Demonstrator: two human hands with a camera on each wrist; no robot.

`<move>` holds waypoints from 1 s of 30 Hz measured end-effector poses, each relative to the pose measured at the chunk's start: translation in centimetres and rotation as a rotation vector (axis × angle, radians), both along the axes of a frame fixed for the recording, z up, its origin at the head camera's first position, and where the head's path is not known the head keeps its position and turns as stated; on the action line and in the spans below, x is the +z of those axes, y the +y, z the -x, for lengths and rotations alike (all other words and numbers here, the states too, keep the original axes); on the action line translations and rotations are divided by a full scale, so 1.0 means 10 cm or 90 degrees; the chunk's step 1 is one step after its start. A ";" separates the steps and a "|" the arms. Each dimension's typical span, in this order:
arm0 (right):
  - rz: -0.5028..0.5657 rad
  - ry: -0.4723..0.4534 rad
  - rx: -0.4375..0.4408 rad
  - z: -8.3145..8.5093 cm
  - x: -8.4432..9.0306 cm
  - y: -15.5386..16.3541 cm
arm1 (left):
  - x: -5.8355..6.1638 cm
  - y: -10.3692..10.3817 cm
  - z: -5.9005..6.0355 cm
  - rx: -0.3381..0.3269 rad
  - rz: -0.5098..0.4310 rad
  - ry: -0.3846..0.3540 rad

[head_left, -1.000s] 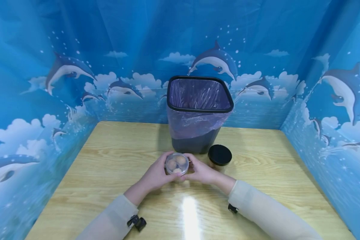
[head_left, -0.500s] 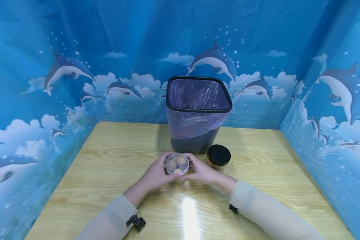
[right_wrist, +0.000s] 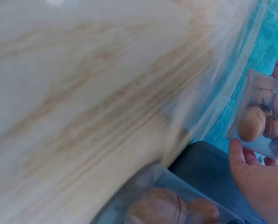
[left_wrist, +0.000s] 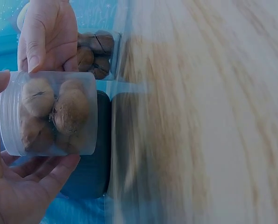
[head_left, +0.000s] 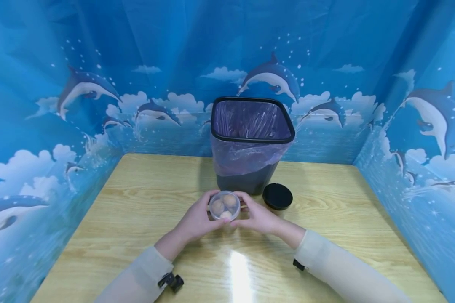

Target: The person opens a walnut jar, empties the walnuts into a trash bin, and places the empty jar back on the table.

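A clear plastic jar [head_left: 225, 206] with several brown walnuts [left_wrist: 71, 111] inside is held between both hands, its round top facing up in the head view. My left hand [head_left: 197, 219] curls round its left side, thumb at the near edge. From the other side, my right hand [head_left: 259, 215] grips it with the thumb toward the front. In the left wrist view, a gap shows between the jar's base and the wooden table [left_wrist: 199, 116]. Right of my right hand stands a second jar [right_wrist: 160, 182], also with walnuts inside, under a black lid [head_left: 277, 196].
A dark bin [head_left: 246, 183] with a black rim and a purple liner bag [head_left: 246, 158] stands behind the jars. Blue curtains [head_left: 155, 50] printed with dolphins enclose the table at the back and sides.
The held jar has risen slightly and looks a little larger in the head view. My right hand has shifted a little rightward, covering more of the second jar's body.
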State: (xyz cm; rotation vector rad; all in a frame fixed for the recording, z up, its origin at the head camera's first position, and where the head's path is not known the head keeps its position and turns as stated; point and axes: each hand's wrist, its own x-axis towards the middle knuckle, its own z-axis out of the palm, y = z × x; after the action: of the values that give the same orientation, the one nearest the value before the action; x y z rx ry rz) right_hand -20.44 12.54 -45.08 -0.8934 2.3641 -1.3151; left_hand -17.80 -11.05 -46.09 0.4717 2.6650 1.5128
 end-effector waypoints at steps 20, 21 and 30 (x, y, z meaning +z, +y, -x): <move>0.034 0.085 -0.012 -0.04 0.17 0.06 | 0.09 0.04 -0.04 0.008 -0.098 0.039; 0.037 0.089 -0.014 -0.04 0.17 0.06 | 0.09 0.04 -0.04 0.007 -0.106 0.041; 0.060 0.108 -0.035 -0.15 0.33 0.05 | 0.10 0.09 -0.05 0.015 -0.148 0.048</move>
State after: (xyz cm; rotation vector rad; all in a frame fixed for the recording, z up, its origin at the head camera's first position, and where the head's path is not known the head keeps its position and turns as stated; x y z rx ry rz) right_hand -18.97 13.03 -41.82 -1.0115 2.4880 -1.4347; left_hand -17.32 -10.18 -45.05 0.5192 2.5670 1.8586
